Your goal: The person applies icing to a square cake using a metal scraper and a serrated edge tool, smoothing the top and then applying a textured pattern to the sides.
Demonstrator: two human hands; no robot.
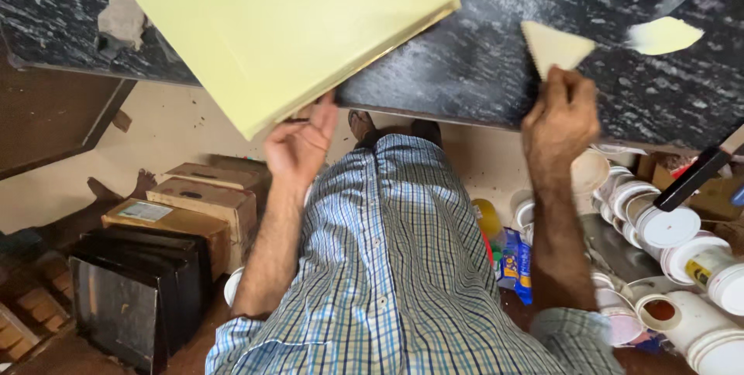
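Nearest the camera is the person's checked blue-and-white shirt (395, 266), filling the lower middle. To its left on the floor stand dark glossy panels (132, 290) leaning together, and just behind them a few brown cardboard boxes (198, 204), one bearing a pale rectangular label (145, 211) on its top. To the right of the shirt lie a yellow bottle (487, 218) and a blue-and-yellow packet (518, 263), then a crowd of white round tubs (682, 266) with lids, one of them showing a small yellow label on its side.

Farther out, the left hand (301, 144) curls its fingers around the near edge of a large pale yellow board (287, 26), gripping it where it overhangs the dark speckled stone counter (465, 57); the board lies tilted across the counter's left part. The right hand (559, 115) is closed around a cream triangular spreader (554, 48), pressed flat on the counter to the right of the board and well apart from it. Just beyond the spreader, farther right, sits a smear of pale yellow paste (663, 36) on the stone. A black handle (692, 177) juts over the tubs at the right edge.
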